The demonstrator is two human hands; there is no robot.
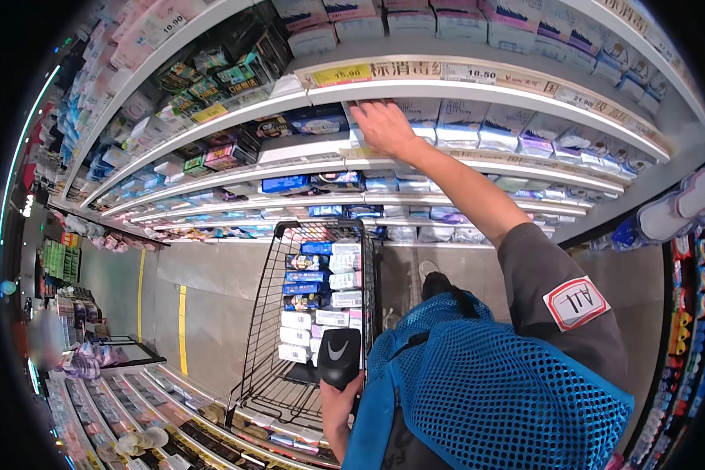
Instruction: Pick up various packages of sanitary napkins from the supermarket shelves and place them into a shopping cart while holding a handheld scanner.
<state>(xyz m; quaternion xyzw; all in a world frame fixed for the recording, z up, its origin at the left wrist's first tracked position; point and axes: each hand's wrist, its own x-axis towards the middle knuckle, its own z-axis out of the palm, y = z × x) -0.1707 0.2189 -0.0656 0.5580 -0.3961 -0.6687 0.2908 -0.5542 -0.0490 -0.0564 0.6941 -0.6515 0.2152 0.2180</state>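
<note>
My right hand (381, 125) reaches onto a middle shelf, touching a pale package (419, 111) at the end of a row of white packs; its fingertips are partly hidden at the shelf's upper edge. In my left hand (338, 403), low at the centre, is a black handheld object (338, 352), held upright beside the cart. The wire shopping cart (262, 313) holds several blue boxes (305, 278) and white packs (345, 282). A blue mesh vest (493, 376) covers much of the lower right.
Shelves of packaged goods (211, 110) rise in front, with another shelf (94, 415) at the lower left. A grey floor (196, 298) with yellow lines runs left of the cart. Hanging goods (681, 298) line the right edge. A blurred patch (43, 337) is at the far left.
</note>
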